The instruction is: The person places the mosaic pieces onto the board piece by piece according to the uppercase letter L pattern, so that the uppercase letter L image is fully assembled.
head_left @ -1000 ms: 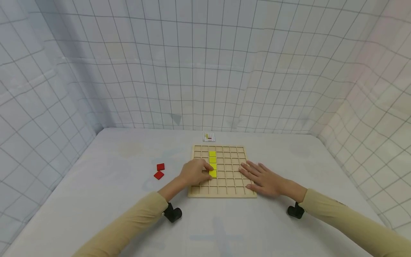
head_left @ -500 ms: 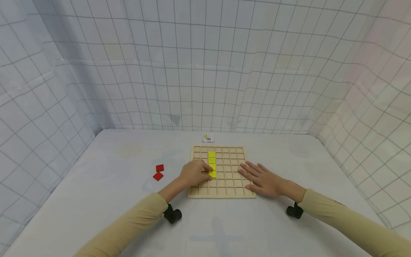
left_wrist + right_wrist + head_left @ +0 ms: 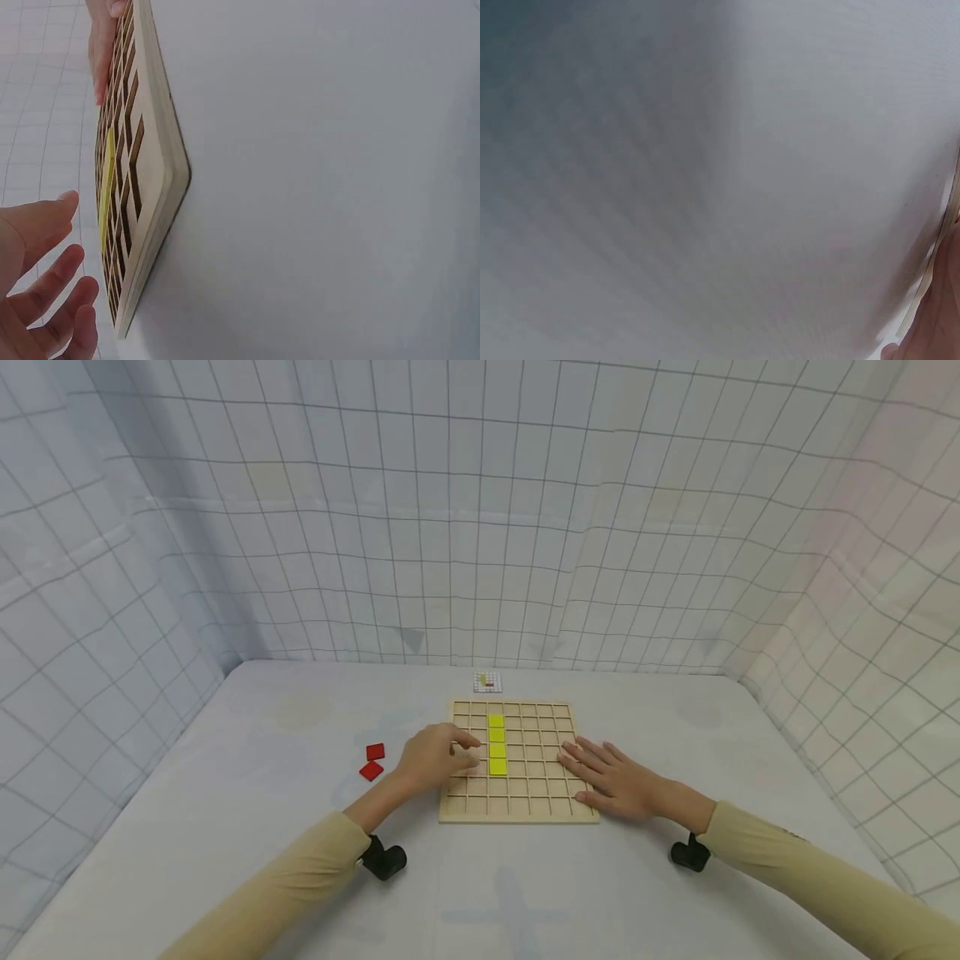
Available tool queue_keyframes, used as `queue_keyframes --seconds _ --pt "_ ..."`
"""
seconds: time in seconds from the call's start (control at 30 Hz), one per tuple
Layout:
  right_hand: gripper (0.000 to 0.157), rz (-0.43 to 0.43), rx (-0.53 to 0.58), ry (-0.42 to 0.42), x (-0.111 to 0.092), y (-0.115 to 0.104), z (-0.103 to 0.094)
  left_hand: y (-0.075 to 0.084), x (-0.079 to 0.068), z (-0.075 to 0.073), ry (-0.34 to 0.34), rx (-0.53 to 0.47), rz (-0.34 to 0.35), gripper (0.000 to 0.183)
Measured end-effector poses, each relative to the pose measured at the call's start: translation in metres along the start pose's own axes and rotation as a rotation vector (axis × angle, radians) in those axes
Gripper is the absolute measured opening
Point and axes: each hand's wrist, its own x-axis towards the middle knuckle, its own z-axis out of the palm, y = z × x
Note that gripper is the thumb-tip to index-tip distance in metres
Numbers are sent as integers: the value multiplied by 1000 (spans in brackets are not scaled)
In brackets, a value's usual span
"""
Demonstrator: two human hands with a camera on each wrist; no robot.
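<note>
A light wooden grid board (image 3: 519, 821) lies on the white table. Several yellow square tiles (image 3: 497, 750) fill one column of its cells, left of the middle. My left hand (image 3: 435, 755) is over the board's left side, thumb and fingers apart with nothing between them, just left of the yellow tiles. In the left wrist view the left hand (image 3: 45, 277) shows loosely bent fingers beside the board (image 3: 161, 180). My right hand (image 3: 617, 778) rests with spread, straight fingers on the board's right edge. The right wrist view catches only part of that hand (image 3: 937, 307) at the board's edge.
Two red square tiles (image 3: 372, 761) lie on the table left of the board. Behind the board is a small card (image 3: 487, 682) printed with a coloured grid. Grid-patterned white cloth walls (image 3: 480, 568) enclose the table at the back and sides.
My left hand has let go of the lowest yellow tile, spread its fingers and drawn back to the left. That tile stays in the column. The right hand has kept its place.
</note>
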Motion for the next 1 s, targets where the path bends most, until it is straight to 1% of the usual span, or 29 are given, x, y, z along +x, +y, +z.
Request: queue_keyframes --seconds 0.13,0.3,0.53,0.6,0.63,0.73,0.83,0.9,1.0 --pt "62 -8 6 10 -1 0 -1 -16 -2 -14 56 -3 -15 26" --pt "62 10 7 -9 0 0 0 -39 -11 -27 111 3 -25 26" --pt "64 58 -1 -62 1 1 1 -68 -26 -40 165 -6 -97 28" --pt "64 57 2 -62 1 2 2 -76 -29 -44 179 -3 -111 29" --pt "64 50 10 -48 1 3 3 -79 -31 -47 185 -1 -120 29" --pt "64 37 3 -27 1 5 6 -90 -35 -54 196 -5 -147 31" --pt "63 37 2 -26 1 5 6 -97 -39 -58 195 -9 -173 32" --pt "64 44 -7 -40 1 5 6 -100 -41 -60 187 -6 -181 33" --pt "63 31 -4 -31 1 2 3 -103 -43 -61 171 -6 -190 34"
